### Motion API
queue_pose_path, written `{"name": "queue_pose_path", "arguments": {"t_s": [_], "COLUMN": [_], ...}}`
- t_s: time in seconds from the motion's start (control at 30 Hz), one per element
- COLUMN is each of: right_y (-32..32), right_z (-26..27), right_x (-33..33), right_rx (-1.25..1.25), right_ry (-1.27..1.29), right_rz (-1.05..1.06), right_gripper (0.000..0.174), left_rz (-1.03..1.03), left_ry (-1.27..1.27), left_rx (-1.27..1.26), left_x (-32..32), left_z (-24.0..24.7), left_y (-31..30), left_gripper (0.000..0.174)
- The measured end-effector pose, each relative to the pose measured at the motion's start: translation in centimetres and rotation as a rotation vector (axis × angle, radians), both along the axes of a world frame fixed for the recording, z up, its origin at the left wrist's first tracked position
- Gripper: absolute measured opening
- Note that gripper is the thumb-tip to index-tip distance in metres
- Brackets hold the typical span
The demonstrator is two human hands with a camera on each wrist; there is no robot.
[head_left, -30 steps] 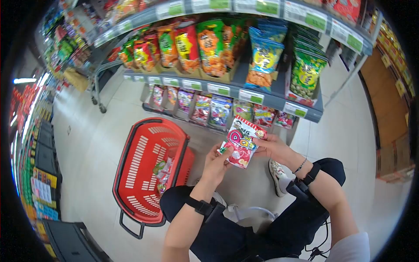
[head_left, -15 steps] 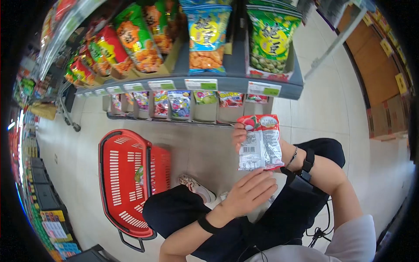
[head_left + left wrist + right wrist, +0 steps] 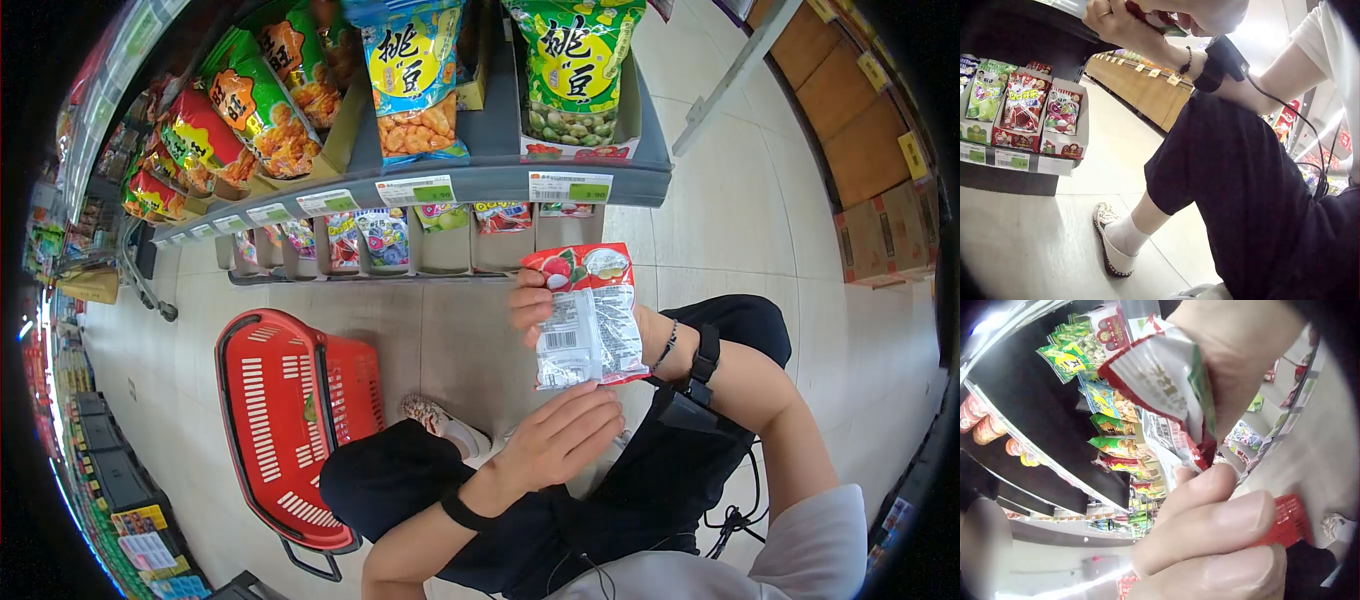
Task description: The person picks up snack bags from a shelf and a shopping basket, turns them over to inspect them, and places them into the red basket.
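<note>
A red and silver gummy candy packet (image 3: pixel 588 315) is held up with its printed, barcoded back toward the head camera. My right hand (image 3: pixel 530 303) grips it from behind, fingers wrapped round the left edge, much of the palm hidden. My left hand (image 3: pixel 565 435) is at the packet's bottom edge, its thumb hidden in the head view. The left wrist view shows the left hand (image 3: pixel 1210 14) pinching near one end, across from the ringed right hand (image 3: pixel 1119 25). Close up in the right wrist view, the packet (image 3: pixel 1160 381) stands edge-on above large fingers.
A red shopping basket (image 3: pixel 262 420) stands on the floor at left, beside the person's knee. Ahead, a shelf (image 3: pixel 420 195) carries snack bags, with boxed gummy packets (image 3: pixel 382 238) below. Cardboard boxes (image 3: pixel 885 235) are at right. Black cables (image 3: pixel 738 520) hang near the right leg.
The packet has been turned from its colourful front to its back. The left hand moved to its lower edge. The head view moved closer to the shelf; over the last half second the hands barely moved.
</note>
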State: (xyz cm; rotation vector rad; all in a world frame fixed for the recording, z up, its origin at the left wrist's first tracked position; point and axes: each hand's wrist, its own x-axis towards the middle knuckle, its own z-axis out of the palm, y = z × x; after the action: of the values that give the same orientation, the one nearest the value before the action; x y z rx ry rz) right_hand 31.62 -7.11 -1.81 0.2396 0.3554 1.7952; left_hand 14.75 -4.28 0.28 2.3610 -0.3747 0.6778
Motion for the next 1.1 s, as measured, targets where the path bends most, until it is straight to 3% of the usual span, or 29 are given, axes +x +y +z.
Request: {"name": "queue_pose_path", "arguments": {"t_s": [0.1,0.17,0.2,0.23,0.27,0.3,0.37,0.4,0.47,0.53,0.6,0.63,0.7,0.77,0.83,0.97,1.07,1.1], "right_y": [0.0,0.2,0.4,0.6,0.9,0.2,0.2,-0.1,-0.5,-0.6,-0.7,-1.0,-1.2,-1.9,-2.4,-2.7,-2.8,-2.9], "right_z": [-0.5,-1.7,-2.7,-3.7,-3.2,-2.3,-1.8,-1.6,-1.4,-2.1,-2.5,-2.5,-1.5,-2.3,-2.8,-2.6,-2.1,-2.2], "right_x": [0.0,-0.1,0.0,0.1,-0.1,-0.4,-1.5,-1.7,-2.1,-1.2,-0.2,0.3,0.8,0.7,0.6,1.3,1.7,2.1], "right_rx": [0.023,0.058,0.065,0.074,-0.027,-0.326,-0.585,-0.585,-0.829,-0.866,-0.907,-0.901,-0.762,-0.647,-0.467,-0.338,-0.447,-0.447], "right_ry": [-0.006,0.004,-0.171,-0.346,-0.568,-0.803,-1.141,-1.151,-1.354,-1.349,-1.306,-1.316,-1.376,-1.362,-1.602,-1.693,-1.486,-1.493], "right_rz": [0.005,0.01,-0.083,-0.177,-0.301,-0.338,-0.372,-0.362,-0.218,-0.265,-0.365,-0.358,-0.118,-0.026,0.074,-0.024,0.034,0.039], "right_gripper": [0.013,0.016,0.016,0.017,0.016,0.014,0.013,0.013,0.016,0.018,0.024,0.024,0.031,0.037,0.039,0.038,0.036,0.036], "left_rz": [-0.01,0.017,0.021,0.285,0.551,0.556,0.5,0.484,0.518,0.549,0.315,0.317,0.292,0.344,0.351,0.309,0.245,0.27], "left_ry": [0.019,-0.013,-0.017,-0.007,0.002,-0.005,0.265,0.521,0.644,0.756,0.716,0.704,0.684,0.656,0.615,0.596,0.586,0.674], "left_rx": [-0.027,-0.043,-0.041,-0.206,-0.372,-0.372,-1.11,-1.078,-1.149,-1.218,-1.68,-1.687,-1.794,-1.817,-1.875,-1.957,-1.973,-1.848], "left_x": [-0.2,-0.3,-0.2,0.0,0.0,0.2,0.9,0.8,1.0,1.7,2.3,2.5,2.7,2.9,2.9,3.1,3.1,3.2], "left_z": [-0.4,-1.4,-1.1,-0.5,-0.2,-1.0,-3.6,-3.6,-5.3,-6.3,-6.4,-6.4,-5.7,-5.6,-6.1,-6.4,-6.1,-6.1], "left_y": [0.0,0.0,-0.4,-0.9,-1.2,-1.0,-0.4,0.9,2.5,3.3,3.6,3.8,4.0,4.3,4.5,4.8,5.0,5.1], "left_gripper": [0.027,0.038,0.038,0.046,0.054,0.054,0.079,0.065,0.057,0.05,0.039,0.039,0.037,0.036,0.035,0.037,0.035,0.036]}}
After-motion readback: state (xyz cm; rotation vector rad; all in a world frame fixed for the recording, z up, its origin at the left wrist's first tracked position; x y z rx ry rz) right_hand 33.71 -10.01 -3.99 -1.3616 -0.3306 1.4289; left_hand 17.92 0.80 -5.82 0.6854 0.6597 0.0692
